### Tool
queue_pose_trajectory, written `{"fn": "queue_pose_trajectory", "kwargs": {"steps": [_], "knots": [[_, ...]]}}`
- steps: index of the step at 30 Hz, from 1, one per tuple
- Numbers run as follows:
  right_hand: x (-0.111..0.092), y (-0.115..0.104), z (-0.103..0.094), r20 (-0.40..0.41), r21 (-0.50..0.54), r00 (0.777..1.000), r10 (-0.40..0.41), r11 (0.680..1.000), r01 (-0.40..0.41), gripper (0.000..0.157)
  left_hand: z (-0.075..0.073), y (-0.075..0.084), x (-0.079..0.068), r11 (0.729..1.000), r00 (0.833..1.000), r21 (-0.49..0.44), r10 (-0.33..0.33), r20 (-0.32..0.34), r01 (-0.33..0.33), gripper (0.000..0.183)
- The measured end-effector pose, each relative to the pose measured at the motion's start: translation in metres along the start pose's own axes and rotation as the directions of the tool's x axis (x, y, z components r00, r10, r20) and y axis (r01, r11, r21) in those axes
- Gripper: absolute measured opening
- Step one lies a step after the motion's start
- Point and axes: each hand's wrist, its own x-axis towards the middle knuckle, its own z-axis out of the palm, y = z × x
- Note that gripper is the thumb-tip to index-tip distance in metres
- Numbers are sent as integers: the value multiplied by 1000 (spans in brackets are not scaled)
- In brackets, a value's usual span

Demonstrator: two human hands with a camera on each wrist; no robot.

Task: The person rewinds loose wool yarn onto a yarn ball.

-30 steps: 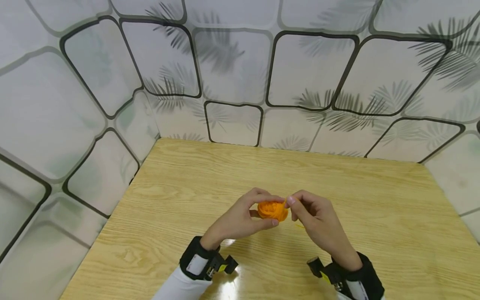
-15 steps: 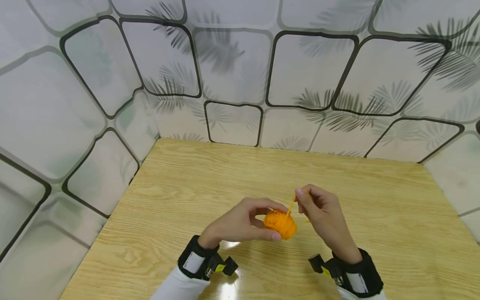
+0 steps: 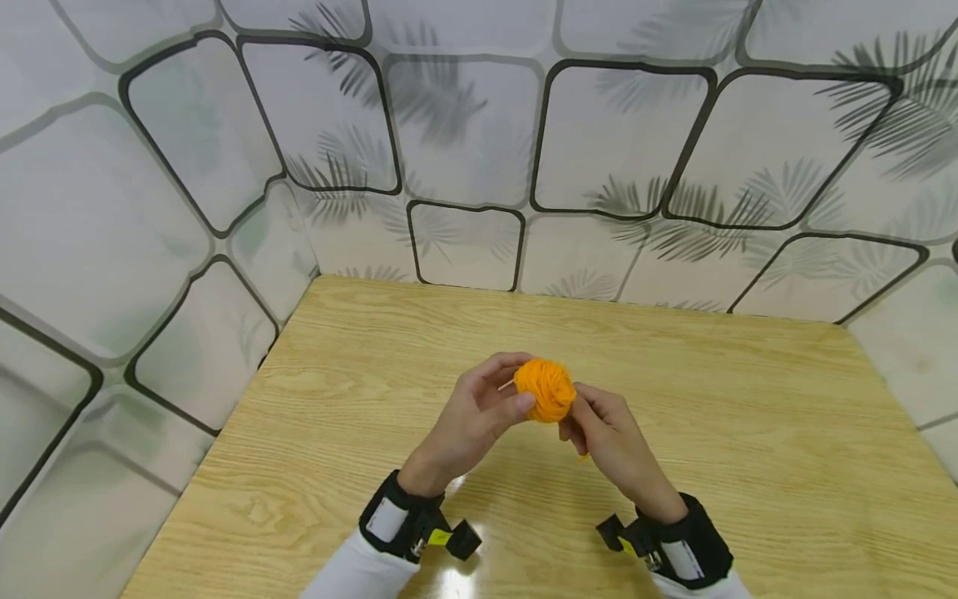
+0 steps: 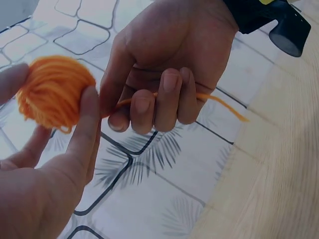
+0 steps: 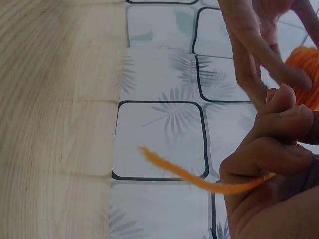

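Note:
A small orange ball of yarn [image 3: 545,389] is held up over the table, between the thumb and fingers of my left hand [image 3: 475,416]. In the left wrist view the wound strands of the yarn ball [image 4: 56,92] show, with my left fingertips on both sides of it. Close against its right side, my right hand [image 3: 609,437] pinches the yarn strand with thumb and forefinger. The strand's loose tail [image 4: 224,106] runs through the curled fingers of my right hand [image 4: 167,74] and sticks out past them. In the right wrist view the tail [image 5: 199,181] hangs free, its end slightly frayed.
A light wood-grain table [image 3: 359,349] lies under both hands. Behind it and at the left rises a wall covering [image 3: 464,125] printed with dark outlines and palm leaves. Black straps with small cameras [image 3: 464,539] sit on both wrists.
The stretch of yarn pulled up from the ball half a second ago is now drawn in close. My left hand has raised and turned the ball; my right hand has come down and left to its side.

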Motion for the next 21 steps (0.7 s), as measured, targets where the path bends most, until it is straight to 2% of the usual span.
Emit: {"fn": "queue_pose_trajectory", "kwargs": {"steps": [5, 11, 15, 21], "knots": [[0, -2, 6, 72, 14, 997, -27, 1000, 26, 34, 1, -2, 2, 1000, 992, 18, 19, -124, -17, 41], [-2, -3, 9, 99, -7, 995, -27, 1000, 27, 34, 3, -4, 3, 995, 964, 88, 69, -258, -48, 42], [-2, -4, 10, 105, -34, 994, -40, 998, 43, 32, 3, -6, 5, 983, 946, 167, 122, -300, -74, 41], [-4, -5, 11, 73, -101, 997, -20, 995, 27, 31, 4, -10, 6, 947, 926, 286, 233, -297, -146, 40]]}}
